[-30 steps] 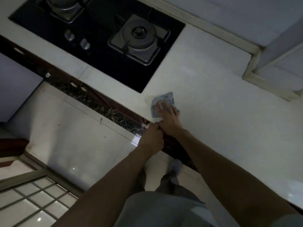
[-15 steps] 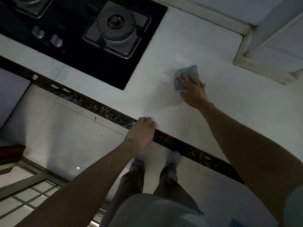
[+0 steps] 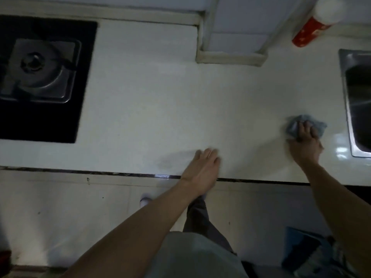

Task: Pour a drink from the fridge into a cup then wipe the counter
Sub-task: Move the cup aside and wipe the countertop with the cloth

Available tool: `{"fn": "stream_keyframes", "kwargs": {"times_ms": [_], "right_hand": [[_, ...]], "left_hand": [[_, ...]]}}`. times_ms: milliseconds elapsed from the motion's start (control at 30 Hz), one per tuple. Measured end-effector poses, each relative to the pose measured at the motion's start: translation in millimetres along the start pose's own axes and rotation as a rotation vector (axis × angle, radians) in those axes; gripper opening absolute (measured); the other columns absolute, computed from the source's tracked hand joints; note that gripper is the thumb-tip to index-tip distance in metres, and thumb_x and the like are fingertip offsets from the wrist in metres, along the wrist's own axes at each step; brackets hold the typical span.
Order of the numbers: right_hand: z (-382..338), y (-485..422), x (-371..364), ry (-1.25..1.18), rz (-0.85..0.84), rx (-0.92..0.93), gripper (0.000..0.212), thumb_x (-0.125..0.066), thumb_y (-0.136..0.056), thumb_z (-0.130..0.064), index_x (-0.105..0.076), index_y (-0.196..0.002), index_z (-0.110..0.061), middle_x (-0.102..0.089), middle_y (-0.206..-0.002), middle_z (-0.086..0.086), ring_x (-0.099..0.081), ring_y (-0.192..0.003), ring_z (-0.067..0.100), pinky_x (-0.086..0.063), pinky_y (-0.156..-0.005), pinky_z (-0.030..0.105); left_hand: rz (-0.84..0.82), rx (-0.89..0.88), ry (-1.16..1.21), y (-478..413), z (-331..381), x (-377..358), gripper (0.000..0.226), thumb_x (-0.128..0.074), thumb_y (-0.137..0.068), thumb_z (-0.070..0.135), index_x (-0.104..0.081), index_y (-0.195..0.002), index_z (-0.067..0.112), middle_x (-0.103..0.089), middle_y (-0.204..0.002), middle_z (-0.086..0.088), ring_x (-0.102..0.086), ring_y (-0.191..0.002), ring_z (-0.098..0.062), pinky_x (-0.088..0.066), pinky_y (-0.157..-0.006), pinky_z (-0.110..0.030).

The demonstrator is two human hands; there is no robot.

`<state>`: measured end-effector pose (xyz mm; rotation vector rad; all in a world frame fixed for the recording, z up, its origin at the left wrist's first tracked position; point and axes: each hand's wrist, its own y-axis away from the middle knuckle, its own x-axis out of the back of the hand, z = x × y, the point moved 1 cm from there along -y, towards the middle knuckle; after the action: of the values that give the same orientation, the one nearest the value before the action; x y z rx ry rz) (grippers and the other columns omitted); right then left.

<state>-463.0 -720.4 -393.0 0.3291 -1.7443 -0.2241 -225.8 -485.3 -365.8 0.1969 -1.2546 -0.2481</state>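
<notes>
Head view: wiping the counter [image 3: 160, 101], close to the sink [image 3: 357, 101].
Pale counter runs from gas hob [image 3: 40, 77] to sink; wiping is under way, likely the last step, though nothing here confirms the pouring. Red white-capped can [image 3: 309, 29] at the back: lettering unreadable. Left hand [image 3: 202, 169] rests flat, released; right hand [image 3: 305, 145] presses straight fingers on the bunched blue cloth [image 3: 292, 127] just beside the sink.

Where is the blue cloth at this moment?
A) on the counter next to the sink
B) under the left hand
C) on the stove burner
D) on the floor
A: the right hand presses the blue cloth onto the counter, just left of the sink.
</notes>
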Motion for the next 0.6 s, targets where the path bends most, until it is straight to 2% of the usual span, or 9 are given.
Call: {"fn": "stream_keyframes", "kwargs": {"times_ms": [67, 133, 233, 333, 433, 500, 600], "right_hand": [[8.7, 22.8, 0.9, -0.06, 0.024, -0.045, 0.074, -0.048, -0.081, -0.039, -0.03, -0.151, -0.025, -0.019, -0.161, 0.0, -0.016, -0.148, 0.025, -0.016, -0.116, 0.051], [-1.7, 41.6, -7.5, -0.165, 0.049, -0.066, 0.069, -0.054, -0.088, -0.035, -0.03, -0.151, -0.022, -0.019, -0.161, 0.005, -0.015, -0.148, 0.027, -0.011, -0.115, 0.05], [-36.2, 55.2, -28.2, -0.124, 0.054, 0.076, 0.07, -0.045, -0.084, -0.034, -0.03, -0.151, -0.019, -0.016, -0.162, 0.006, -0.011, -0.148, 0.027, -0.007, -0.116, 0.049], [-91.0, 37.9, -36.7, -0.078, 0.013, 0.172, 0.075, -0.041, -0.08, -0.032, -0.026, -0.152, -0.02, -0.013, -0.162, 0.004, -0.007, -0.149, 0.027, -0.003, -0.117, 0.047], [-173.8, 10.4, -35.3, -0.078, -0.11, 0.259, 0.071, -0.043, -0.092, -0.031, -0.011, -0.155, -0.022, -0.004, -0.163, 0.003, -0.001, -0.149, 0.028, 0.0, -0.118, 0.048], [-223.8, 2.8, -43.2, -0.011, -0.214, 0.401, 0.074, -0.044, -0.094, -0.037, -0.006, -0.155, -0.022, -0.001, -0.163, 0.005, 0.0, -0.149, 0.029, -0.002, -0.118, 0.048], [-269.5, 26.7, -62.4, 0.131, -0.274, 0.767, 0.064, -0.044, -0.092, -0.037, -0.024, -0.15, -0.021, -0.014, -0.161, 0.006, -0.008, -0.148, 0.028, -0.01, -0.12, 0.046]], "left_hand": [[-0.062, -0.006, -0.056, -12.1, 12.1, -1.4, 0.043, -0.052, -0.089, 0.013, -0.051, -0.13, 0.002, -0.037, -0.147, -0.019, -0.034, -0.135, -0.035, -0.032, -0.109, -0.051], [-0.134, 0.005, -0.146, -18.2, 21.1, -1.3, 0.044, -0.051, -0.088, 0.012, -0.049, -0.13, 0.001, -0.035, -0.145, -0.021, -0.032, -0.135, -0.036, -0.031, -0.108, -0.053], [-0.2, 0.032, -0.253, -18.3, 31.0, -1.5, 0.05, -0.051, -0.087, 0.012, -0.042, -0.135, -0.003, -0.03, -0.144, -0.026, -0.029, -0.133, -0.041, -0.028, -0.109, -0.06], [-0.246, 0.046, -0.241, -17.6, 34.0, -2.3, 0.06, -0.055, -0.087, 0.02, -0.038, -0.14, -0.005, -0.023, -0.15, -0.027, -0.022, -0.138, -0.041, -0.021, -0.113, -0.063], [-0.273, 0.062, -0.251, -19.4, 33.7, 0.6, 0.062, -0.052, -0.09, 0.029, -0.038, -0.14, -0.004, -0.021, -0.152, -0.025, -0.019, -0.14, -0.039, -0.02, -0.113, -0.061], [-0.283, 0.083, -0.203, -19.5, 33.7, 2.8, 0.059, -0.045, -0.093, 0.029, -0.035, -0.143, -0.001, -0.02, -0.155, -0.02, -0.017, -0.142, -0.036, -0.017, -0.116, -0.058], [-0.229, 0.098, -0.098, -16.7, 30.3, 3.7, 0.055, -0.043, -0.093, 0.025, -0.036, -0.144, 0.005, -0.028, -0.152, -0.013, -0.019, -0.142, -0.03, -0.014, -0.118, -0.052]]}}
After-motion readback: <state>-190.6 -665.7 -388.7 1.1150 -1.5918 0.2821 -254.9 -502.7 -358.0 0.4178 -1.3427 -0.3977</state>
